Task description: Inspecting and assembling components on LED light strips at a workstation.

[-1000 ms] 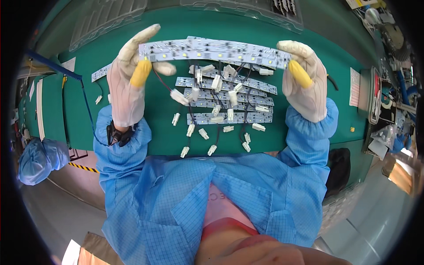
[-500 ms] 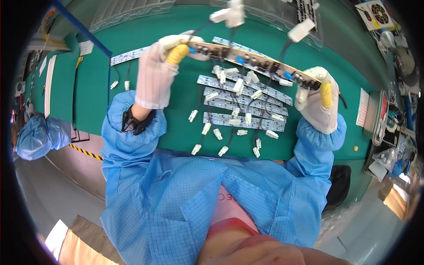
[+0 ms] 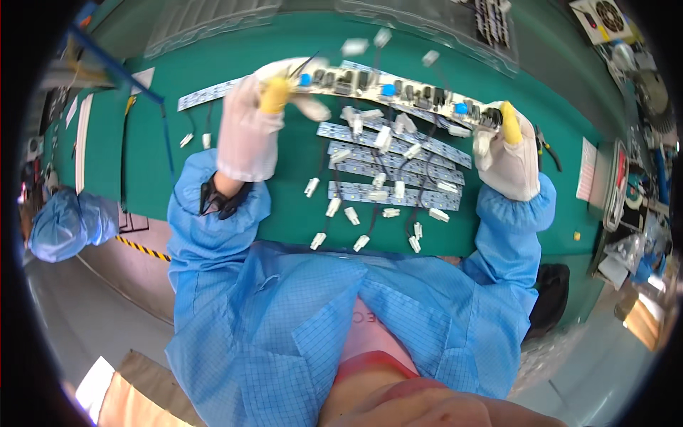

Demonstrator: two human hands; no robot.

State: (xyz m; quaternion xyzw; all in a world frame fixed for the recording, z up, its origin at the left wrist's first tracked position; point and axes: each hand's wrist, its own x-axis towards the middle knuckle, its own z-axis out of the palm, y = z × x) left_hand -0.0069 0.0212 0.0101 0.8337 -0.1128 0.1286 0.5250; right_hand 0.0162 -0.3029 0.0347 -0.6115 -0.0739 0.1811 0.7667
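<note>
A long, narrow circuit board (image 3: 420, 98) with blue and black components is held up across the far part of the green mat, its component side showing. My left hand (image 3: 265, 99), in a white glove with a yellow fingertip cover, is closed on its left end. My right hand (image 3: 509, 146), gloved the same way, is closed on its right end. White plugs (image 3: 354, 48) on dark wires stick out past the board's far edge, blurred. Below and partly behind it, several LED strip boards (image 3: 393, 195) lie in rows, their wires and white connectors (image 3: 333, 207) strewn over them.
One more LED strip (image 3: 206, 94) lies beside my left wrist. Clear plastic trays (image 3: 213, 25) stand along the far edge. Pliers (image 3: 546, 149) rest right of my right hand. A blue cord (image 3: 168, 135) hangs at left. A co-worker's blue sleeve (image 3: 71, 224) shows at far left.
The circuit board has tilted in my hands, so its component face shows more fully. Its dangling plugs have swung. The pliers beside my right hand have come into fuller sight.
</note>
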